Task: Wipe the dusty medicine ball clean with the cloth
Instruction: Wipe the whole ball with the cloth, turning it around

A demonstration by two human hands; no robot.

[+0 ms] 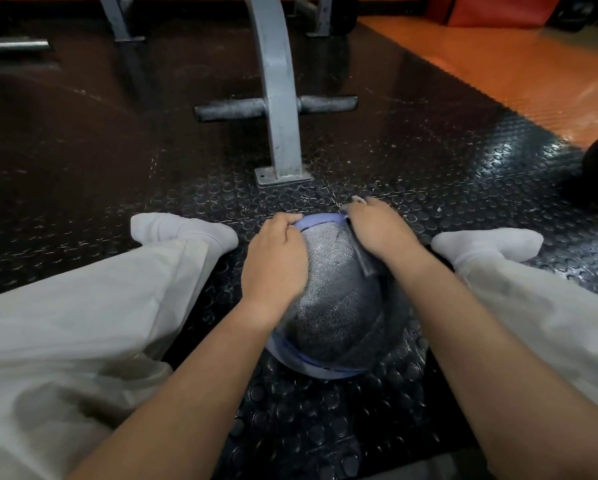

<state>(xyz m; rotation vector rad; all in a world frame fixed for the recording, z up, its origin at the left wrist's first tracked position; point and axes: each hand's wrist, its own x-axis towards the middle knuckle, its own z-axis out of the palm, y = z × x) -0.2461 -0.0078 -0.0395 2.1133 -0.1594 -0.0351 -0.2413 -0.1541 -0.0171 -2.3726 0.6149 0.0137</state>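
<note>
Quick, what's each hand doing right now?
Left hand: fingers curled on the grey textured medicine ball.
Right hand: holding the grey cloth against it.

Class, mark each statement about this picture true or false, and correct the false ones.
1. The ball lies on the floor mat between the person's legs. True.
2. The left hand and the right hand both touch the ball. True.
3. The person wears black shoes. False: the feet are in white socks.
4. The ball is red all over. False: it is grey with blue bands.
5. A metal frame stands beyond the ball. True.
</note>
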